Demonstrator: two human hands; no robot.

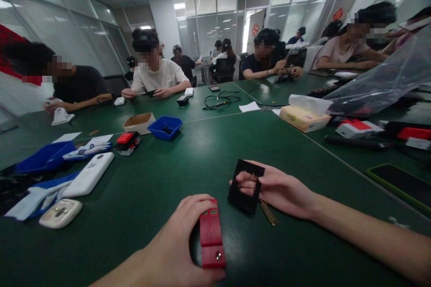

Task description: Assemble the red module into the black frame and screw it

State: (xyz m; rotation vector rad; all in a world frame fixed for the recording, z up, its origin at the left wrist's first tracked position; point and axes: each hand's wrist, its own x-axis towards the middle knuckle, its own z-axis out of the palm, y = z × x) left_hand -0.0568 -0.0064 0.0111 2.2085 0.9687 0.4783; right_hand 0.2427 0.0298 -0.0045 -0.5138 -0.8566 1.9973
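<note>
Near the front of the table, my left hand [180, 228] grips a red plastic module [211, 233] along its length. The module has two small green windows at its far end and a silver screw at the near end. My right hand [286, 190] holds a thin black square plate [244, 199] tilted above the table, and some of its fingers show through a cut-out in the plate. A slim brass-coloured piece [268, 213] is just below the plate; I cannot make out whether it lies on the table or hangs from the hand.
On the left are a white phone-like box [88, 175], a cream rounded case [60, 213], gloves [87, 150] and a red-black module [127, 143]. A blue bin [165, 128] stands beyond. Tissues [305, 116] and a green-edged phone [400, 184] sit right. Several people work around the table.
</note>
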